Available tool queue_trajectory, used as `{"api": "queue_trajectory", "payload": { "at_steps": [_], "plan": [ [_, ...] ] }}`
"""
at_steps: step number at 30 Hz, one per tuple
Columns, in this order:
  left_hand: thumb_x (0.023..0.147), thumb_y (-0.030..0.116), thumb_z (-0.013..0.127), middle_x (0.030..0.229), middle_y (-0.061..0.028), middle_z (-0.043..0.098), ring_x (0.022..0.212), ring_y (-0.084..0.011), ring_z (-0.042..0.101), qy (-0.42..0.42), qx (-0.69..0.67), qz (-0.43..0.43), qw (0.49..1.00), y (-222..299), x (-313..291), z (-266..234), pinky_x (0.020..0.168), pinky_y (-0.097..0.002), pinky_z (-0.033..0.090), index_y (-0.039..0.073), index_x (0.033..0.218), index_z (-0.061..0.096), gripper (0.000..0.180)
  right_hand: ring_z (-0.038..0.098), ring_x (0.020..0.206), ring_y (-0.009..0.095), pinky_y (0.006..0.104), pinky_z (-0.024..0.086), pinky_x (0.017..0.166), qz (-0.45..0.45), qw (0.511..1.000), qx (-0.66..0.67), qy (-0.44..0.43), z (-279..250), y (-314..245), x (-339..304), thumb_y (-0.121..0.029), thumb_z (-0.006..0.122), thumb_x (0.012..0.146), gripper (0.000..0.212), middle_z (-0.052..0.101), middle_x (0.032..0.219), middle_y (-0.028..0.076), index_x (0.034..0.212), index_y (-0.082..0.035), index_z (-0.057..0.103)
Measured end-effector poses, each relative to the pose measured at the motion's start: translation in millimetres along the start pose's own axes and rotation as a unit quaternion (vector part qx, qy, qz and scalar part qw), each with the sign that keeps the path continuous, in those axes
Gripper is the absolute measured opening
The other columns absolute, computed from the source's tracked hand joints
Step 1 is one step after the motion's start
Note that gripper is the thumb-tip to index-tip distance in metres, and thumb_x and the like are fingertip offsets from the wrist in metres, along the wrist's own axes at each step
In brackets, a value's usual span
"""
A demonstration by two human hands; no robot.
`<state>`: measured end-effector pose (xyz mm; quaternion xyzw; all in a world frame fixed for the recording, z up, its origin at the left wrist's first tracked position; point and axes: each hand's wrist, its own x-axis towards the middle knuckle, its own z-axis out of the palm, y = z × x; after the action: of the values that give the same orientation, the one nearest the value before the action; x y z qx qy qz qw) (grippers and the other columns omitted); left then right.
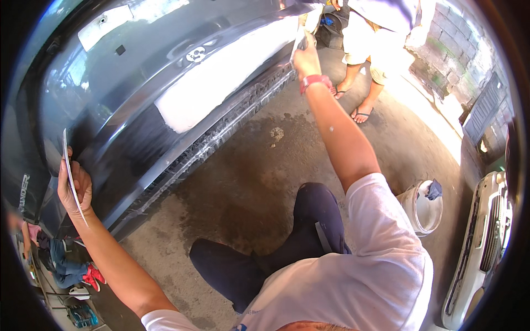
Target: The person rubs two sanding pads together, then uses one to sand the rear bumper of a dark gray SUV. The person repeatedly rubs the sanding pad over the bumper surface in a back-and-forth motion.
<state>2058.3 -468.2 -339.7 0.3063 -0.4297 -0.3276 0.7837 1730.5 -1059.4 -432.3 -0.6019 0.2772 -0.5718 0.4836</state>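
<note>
A dark car door panel (138, 71) carries a long white patch of filler (221, 71) along its lower part. At the left, my left hand (81, 190) is closed on a thin, flat white board (70, 174), seen nearly edge-on. My right arm is stretched far ahead, and my right hand (308, 58) is at the far right end of the white patch. Its fingers are closed round a flat, pale piece (298, 45) that looks like a spreader, partly washed out by glare. I cannot tell whether it touches the panel.
A person in sandals (367, 55) stands close beyond my right hand. A white bucket (422, 209) with a dark cloth (434, 190) on its rim is by my right side. A car bumper (480, 248) stands at the far right. Another person (61, 259) is at the lower left.
</note>
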Motion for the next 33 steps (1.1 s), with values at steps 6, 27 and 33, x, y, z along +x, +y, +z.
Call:
{"api": "queue_trajectory", "payload": {
  "at_steps": [6, 27, 33],
  "plan": [
    [0.117, 0.011, 0.054, 0.067, -0.0068, 0.051, 0.042, -0.0084, 0.04, 0.006, 0.012, -0.006, 1.0, 1, 2, 7, 0.033, -0.0202, 0.035, -0.006, 0.141, 0.05, 0.029, 0.075, 0.112, 0.031, 0.0379, 0.057, 0.095, 0.011, 0.996, -0.093, 0.005, -12, 25, 80, 0.004, 0.052, 0.084, 0.085, 0.074, 0.137, 0.025, 0.164, -0.025, 0.056],
    [0.118, 0.013, 0.052, 0.063, -0.0066, 0.052, 0.038, -0.0098, 0.041, 0.022, 0.059, 0.022, 0.998, -8, 0, 14, 0.034, -0.0208, 0.035, -0.003, 0.136, 0.046, 0.025, 0.06, 0.133, 0.047, 0.0467, 0.05, 0.119, -0.167, 0.968, -0.187, -0.017, 67, -13, -63, 0.007, 0.063, 0.085, 0.094, 0.041, 0.153, 0.026, 0.172, -0.025, 0.041],
    [0.118, 0.013, 0.052, 0.064, -0.0077, 0.053, 0.037, -0.0104, 0.042, -0.008, 0.044, 0.018, 0.999, -8, 0, 12, 0.032, -0.0208, 0.035, -0.003, 0.136, 0.046, 0.025, 0.048, 0.137, 0.05, 0.0532, 0.044, 0.12, -0.187, 0.965, -0.182, -0.021, 98, -27, -111, 0.007, 0.07, 0.083, 0.098, 0.039, 0.151, 0.028, 0.172, -0.019, 0.039]
  ]
}}
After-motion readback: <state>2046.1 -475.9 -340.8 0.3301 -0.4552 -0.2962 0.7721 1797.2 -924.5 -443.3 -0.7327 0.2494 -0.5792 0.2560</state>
